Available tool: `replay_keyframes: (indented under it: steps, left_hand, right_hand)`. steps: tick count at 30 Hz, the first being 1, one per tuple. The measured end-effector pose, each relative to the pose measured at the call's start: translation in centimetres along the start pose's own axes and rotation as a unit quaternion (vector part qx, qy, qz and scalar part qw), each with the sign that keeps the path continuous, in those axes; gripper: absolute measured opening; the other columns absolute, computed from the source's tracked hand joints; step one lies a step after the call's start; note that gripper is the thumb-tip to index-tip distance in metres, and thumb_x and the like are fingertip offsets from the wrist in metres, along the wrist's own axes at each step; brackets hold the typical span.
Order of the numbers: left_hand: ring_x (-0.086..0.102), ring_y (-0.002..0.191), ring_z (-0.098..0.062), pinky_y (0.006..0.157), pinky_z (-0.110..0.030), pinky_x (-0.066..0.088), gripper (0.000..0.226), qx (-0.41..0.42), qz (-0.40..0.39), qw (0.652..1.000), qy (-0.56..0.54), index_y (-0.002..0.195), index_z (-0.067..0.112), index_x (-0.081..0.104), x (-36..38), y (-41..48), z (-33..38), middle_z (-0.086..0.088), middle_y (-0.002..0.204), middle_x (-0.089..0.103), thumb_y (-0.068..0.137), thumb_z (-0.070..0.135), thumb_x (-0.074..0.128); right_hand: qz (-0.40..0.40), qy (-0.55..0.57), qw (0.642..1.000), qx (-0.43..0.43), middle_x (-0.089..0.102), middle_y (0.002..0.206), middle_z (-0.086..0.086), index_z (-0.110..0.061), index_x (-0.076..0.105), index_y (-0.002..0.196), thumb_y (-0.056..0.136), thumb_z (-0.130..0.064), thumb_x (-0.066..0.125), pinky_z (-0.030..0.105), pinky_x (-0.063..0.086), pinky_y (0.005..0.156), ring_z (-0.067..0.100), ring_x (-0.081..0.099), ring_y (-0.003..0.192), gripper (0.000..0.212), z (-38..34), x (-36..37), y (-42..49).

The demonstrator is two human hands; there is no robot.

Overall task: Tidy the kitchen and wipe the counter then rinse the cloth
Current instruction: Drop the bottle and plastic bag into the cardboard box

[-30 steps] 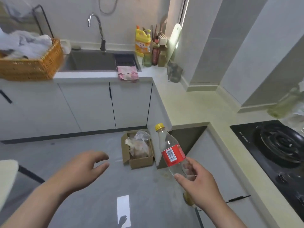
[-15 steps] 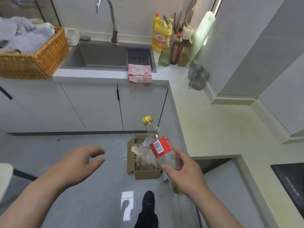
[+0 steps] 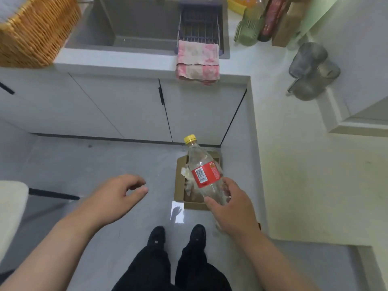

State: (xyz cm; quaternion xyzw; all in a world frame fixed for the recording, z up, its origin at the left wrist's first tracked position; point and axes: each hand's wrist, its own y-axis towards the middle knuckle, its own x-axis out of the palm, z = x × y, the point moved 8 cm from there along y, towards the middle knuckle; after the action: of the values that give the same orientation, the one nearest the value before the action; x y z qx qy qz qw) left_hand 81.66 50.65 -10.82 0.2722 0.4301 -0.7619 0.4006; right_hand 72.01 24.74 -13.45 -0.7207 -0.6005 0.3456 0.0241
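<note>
My right hand (image 3: 233,208) grips the lower part of a clear plastic bottle (image 3: 202,166) with a yellow cap and a red label, tilted cap-away. The bottle hangs right above an open cardboard box (image 3: 180,192) on the floor, which holds crumpled paper and plastic. My left hand (image 3: 116,196) hovers empty over the floor to the left, fingers loosely curled and apart. A pink cloth (image 3: 198,60) is draped over the counter's front edge by the sink (image 3: 126,24).
A wicker basket (image 3: 35,32) stands on the counter at far left. Bottles and a green glass (image 3: 248,30) crowd the back corner; grey glass jugs (image 3: 310,72) stand on the right counter (image 3: 304,164). White cabinet doors face me. My feet (image 3: 176,236) are just behind the box.
The view has tipped down and closer to the box. The bottle in my right hand has moved to directly above the box. My left hand has stayed about where it was.
</note>
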Motion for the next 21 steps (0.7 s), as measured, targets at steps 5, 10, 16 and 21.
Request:
replay_keyframes:
  steps: [5, 10, 16, 21]
  left_hand:
    - [0.056, 0.101, -0.005, 0.090, -0.031, 0.047, 0.020, -0.014, -0.031, 0.999, 0.018, 0.106, 0.031, 0.065, 2.2, 6.0, -2.9, 0.019, 0.104, 0.063, 0.095, 0.043, 0.053]
    - [0.054, 0.100, -0.004, 0.086, -0.028, 0.046, 0.017, 0.008, -0.062, 0.998, 0.016, 0.102, 0.034, 0.064, 6.8, 13.9, -5.6, 0.020, 0.102, 0.061, 0.095, 0.044, 0.051]
    - [0.055, 0.097, -0.002, 0.083, -0.025, 0.046, 0.016, 0.062, -0.093, 0.993, 0.036, 0.097, 0.036, 0.062, 15.7, 24.3, -10.7, 0.020, 0.099, 0.062, 0.095, 0.046, 0.049]
    - [0.057, 0.093, -0.004, 0.082, -0.030, 0.049, 0.018, 0.073, -0.101, 0.991, 0.048, 0.093, 0.033, 0.064, 22.8, 31.5, -15.9, 0.017, 0.094, 0.063, 0.093, 0.046, 0.051]
  right_hand:
    - [-0.002, 0.025, 0.999, 0.048, 0.055, 0.102, -0.025, -0.045, 0.043, 0.120, 0.084, -0.041, 0.073, 0.009, 0.047, 0.073, -0.004, 0.056, 0.092, 0.047, 2.8, 3.3, 4.9]
    - [0.049, 0.043, 0.992, 0.104, 0.056, 0.098, -0.027, -0.047, 0.044, 0.116, 0.087, -0.038, 0.071, 0.003, 0.041, 0.063, -0.005, 0.057, 0.091, 0.040, 8.0, 7.1, 11.4]
    - [0.074, 0.031, 0.984, 0.159, 0.048, 0.095, -0.031, -0.045, 0.041, 0.119, 0.087, -0.038, 0.072, 0.013, 0.042, 0.077, -0.002, 0.052, 0.089, 0.046, 17.8, 13.7, 19.8]
    - [0.099, 0.024, 0.977, 0.186, 0.062, 0.110, -0.016, -0.033, 0.053, 0.129, 0.084, -0.037, 0.073, 0.027, 0.053, 0.087, 0.008, 0.061, 0.103, 0.049, 27.1, 18.3, 26.4]
